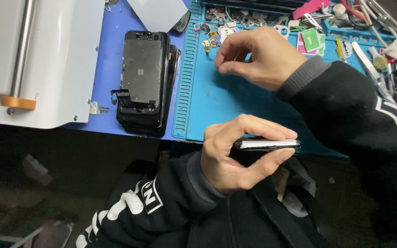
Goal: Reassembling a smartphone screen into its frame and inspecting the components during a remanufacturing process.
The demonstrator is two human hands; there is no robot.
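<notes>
Blue repair mat, phone edge-on in left hand grip, right hand above

A slim smartphone is seen edge-on, its black frame and a pale strip along the side facing the camera. It lies level and flat, long axis running left to right, pinched in the left hand between the fingers on top and the thumb beneath. It is held in the air just off the near edge of the blue work mat, above the person's dark lap.
</notes>
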